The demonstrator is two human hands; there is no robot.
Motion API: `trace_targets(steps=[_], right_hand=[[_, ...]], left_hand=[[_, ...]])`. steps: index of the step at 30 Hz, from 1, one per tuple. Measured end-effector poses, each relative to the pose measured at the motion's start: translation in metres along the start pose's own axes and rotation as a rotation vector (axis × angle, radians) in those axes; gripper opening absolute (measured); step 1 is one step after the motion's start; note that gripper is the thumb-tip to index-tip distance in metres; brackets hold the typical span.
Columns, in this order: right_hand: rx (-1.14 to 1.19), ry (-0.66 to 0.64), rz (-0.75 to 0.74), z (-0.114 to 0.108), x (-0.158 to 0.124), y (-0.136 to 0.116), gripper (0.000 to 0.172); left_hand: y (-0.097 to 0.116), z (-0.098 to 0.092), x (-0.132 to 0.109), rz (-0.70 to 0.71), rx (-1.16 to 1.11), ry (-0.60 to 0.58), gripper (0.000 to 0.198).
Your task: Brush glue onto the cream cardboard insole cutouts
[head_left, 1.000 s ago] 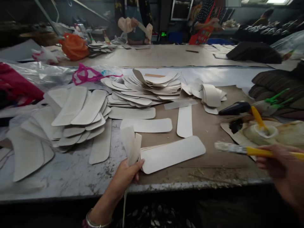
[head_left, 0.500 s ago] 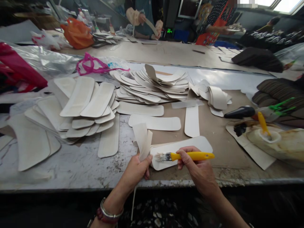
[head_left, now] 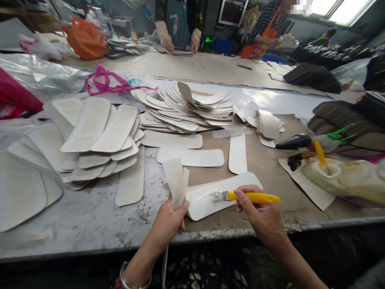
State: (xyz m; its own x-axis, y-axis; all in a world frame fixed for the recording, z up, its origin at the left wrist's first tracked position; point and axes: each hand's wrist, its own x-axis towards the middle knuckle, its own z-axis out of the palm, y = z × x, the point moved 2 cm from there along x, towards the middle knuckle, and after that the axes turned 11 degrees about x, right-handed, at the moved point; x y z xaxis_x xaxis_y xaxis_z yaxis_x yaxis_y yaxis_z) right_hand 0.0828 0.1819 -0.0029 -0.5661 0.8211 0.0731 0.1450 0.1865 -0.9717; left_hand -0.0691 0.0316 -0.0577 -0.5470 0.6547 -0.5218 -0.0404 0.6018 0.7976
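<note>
My left hand (head_left: 170, 220) pinches a folded white strip (head_left: 177, 180) that stands up at the near table edge. My right hand (head_left: 258, 210) grips a yellow-handled brush (head_left: 249, 197). Its bristles rest on the left part of a long white rounded piece (head_left: 210, 198), the top one of a small stack on brown paper. The surface under the bristles looks wet.
Fanned piles of white pieces (head_left: 99, 140) lie left and centre (head_left: 186, 108). A glue pot with a second brush (head_left: 323, 166) and a black tool (head_left: 293, 141) sit on the right. Plastic bags lie at the far left. Two other people work at the far table (head_left: 210, 68).
My right hand came in from the right with the brush and set its bristles on the top white piece, then moved them slightly right. My left hand kept its hold on the strip.
</note>
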Motion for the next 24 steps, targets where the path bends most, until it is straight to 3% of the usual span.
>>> trace_targets(steps=[6, 11, 14, 17, 21, 24], right_hand=[[-0.327, 0.126, -0.167, -0.057, 0.007, 0.011, 0.02], [-0.495, 0.178, -0.373, -0.081, 0.016, 0.008, 0.013], [-0.532, 0.165, -0.5, -0.082, 0.017, 0.002, 0.007], [-0.555, 0.093, -0.589, -0.068, 0.009, -0.001, 0.008], [-0.508, -0.086, -0.612, -0.046, -0.005, -0.006, 0.016], [-0.464, -0.118, -0.613, -0.046, -0.005, -0.01, 0.018]], left_hand=[[0.006, -0.002, -0.007, 0.002, 0.063, 0.036, 0.047], [0.006, -0.002, -0.008, -0.006, 0.131, 0.064, 0.051], [0.007, -0.002, -0.007, -0.006, 0.152, 0.078, 0.052], [0.007, -0.001, -0.008, -0.015, 0.139, 0.08, 0.052], [0.005, 0.0, -0.005, -0.013, 0.125, 0.081, 0.052], [0.0, 0.0, -0.002, -0.008, 0.127, 0.064, 0.053]])
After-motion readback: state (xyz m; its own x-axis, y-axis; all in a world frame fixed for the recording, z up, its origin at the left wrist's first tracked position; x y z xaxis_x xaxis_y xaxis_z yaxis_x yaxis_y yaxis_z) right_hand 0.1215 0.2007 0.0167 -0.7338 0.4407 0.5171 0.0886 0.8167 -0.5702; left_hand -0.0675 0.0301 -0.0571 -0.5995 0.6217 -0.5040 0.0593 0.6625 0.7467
